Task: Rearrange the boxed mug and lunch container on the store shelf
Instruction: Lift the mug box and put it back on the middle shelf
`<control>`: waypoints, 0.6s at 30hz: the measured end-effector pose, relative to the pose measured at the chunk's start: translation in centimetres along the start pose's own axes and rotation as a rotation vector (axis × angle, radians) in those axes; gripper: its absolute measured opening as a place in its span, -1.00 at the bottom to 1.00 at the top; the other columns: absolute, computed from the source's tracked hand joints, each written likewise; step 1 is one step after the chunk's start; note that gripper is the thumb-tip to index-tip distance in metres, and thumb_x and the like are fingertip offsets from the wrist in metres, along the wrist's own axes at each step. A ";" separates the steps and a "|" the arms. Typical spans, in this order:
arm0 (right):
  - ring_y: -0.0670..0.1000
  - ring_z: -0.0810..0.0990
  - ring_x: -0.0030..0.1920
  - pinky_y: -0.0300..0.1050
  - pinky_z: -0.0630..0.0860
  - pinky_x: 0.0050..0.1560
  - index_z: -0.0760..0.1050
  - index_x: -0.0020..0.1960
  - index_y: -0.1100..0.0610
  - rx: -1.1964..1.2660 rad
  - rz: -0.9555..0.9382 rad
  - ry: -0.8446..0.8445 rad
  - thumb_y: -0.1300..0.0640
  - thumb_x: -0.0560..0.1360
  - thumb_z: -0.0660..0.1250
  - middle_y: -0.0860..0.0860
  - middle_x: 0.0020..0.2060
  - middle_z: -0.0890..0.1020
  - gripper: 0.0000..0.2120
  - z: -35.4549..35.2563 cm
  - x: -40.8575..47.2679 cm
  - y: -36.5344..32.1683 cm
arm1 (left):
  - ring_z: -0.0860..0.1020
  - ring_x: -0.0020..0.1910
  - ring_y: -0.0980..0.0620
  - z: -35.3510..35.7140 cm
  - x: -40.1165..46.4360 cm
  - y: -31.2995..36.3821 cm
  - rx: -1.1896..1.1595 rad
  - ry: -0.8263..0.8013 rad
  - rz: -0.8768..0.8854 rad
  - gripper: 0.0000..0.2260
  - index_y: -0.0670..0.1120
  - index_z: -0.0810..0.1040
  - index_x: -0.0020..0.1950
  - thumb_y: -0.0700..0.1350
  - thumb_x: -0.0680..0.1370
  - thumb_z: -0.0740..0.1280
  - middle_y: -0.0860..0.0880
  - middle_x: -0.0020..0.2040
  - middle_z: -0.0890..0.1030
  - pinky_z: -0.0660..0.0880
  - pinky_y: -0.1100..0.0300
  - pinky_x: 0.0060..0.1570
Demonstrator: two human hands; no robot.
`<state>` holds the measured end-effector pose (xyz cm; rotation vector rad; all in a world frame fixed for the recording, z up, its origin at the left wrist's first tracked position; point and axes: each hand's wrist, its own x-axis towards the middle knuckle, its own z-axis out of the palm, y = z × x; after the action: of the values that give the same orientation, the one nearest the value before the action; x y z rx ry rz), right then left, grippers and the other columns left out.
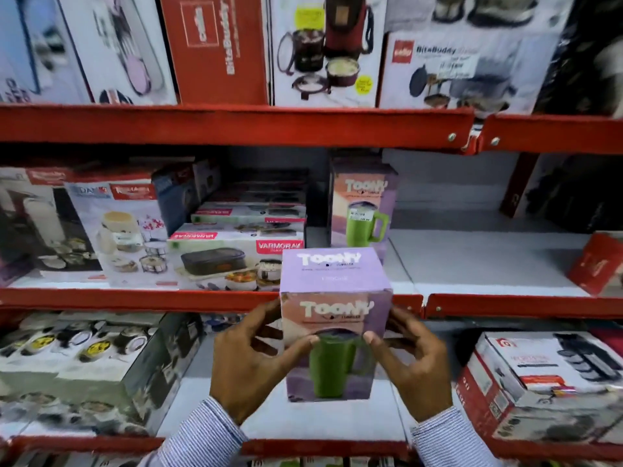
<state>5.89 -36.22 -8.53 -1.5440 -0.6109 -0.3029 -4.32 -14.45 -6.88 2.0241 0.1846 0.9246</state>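
Observation:
I hold a lilac boxed mug, printed with a green mug and the word TOONY, upright in front of the middle shelf's red edge. My left hand grips its left side and my right hand grips its right side, thumbs on the front face. A second identical mug box stands further back on the middle shelf. To its left lies a stack of flat lunch container boxes, the front one showing a dark container.
White shelf board lies bare to the right of the standing mug box, with a red box at the far right. Larger lunch-set boxes fill the left. The upper shelf and lower shelf hold more boxes.

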 end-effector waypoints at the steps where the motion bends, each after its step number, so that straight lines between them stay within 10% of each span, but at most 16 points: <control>1: -0.17 0.72 0.03 -0.32 0.64 -0.06 0.60 0.23 -0.10 0.016 -0.057 0.021 -0.07 0.35 0.51 -0.23 0.05 0.73 -0.55 -0.6 1.2 -1.2 | 0.70 -0.20 0.27 0.1 1.0 1.5 -0.011 0.028 0.050 -0.40 0.15 0.63 0.25 0.36 0.29 0.53 0.30 -0.05 0.74 0.64 0.33 -0.29; 13: -0.21 0.67 0.11 -0.26 0.65 0.05 0.51 0.17 -0.38 -0.038 -0.171 0.059 0.05 0.43 0.50 -0.35 0.08 0.68 -0.56 -4.3 13.5 -2.0 | 0.67 -0.01 0.37 7.8 11.2 7.1 -0.085 0.057 0.156 -0.44 -0.05 0.55 0.39 0.05 0.43 0.55 0.12 0.10 0.73 0.59 0.43 0.02; 18: -0.11 0.65 0.20 -0.04 0.65 0.16 0.49 0.31 -0.14 -0.077 -0.047 0.012 -0.13 0.43 0.45 -0.13 0.19 0.68 -0.53 -3.9 16.3 2.6 | 0.68 -0.03 0.31 10.7 13.3 4.8 -0.016 -0.025 0.064 -0.46 0.02 0.49 0.43 0.16 0.49 0.45 0.18 0.04 0.72 0.59 0.43 0.01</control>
<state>21.39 -36.82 -1.55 -1.6024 -0.6335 -0.3747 11.35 -18.40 0.39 2.0359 0.0985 0.9375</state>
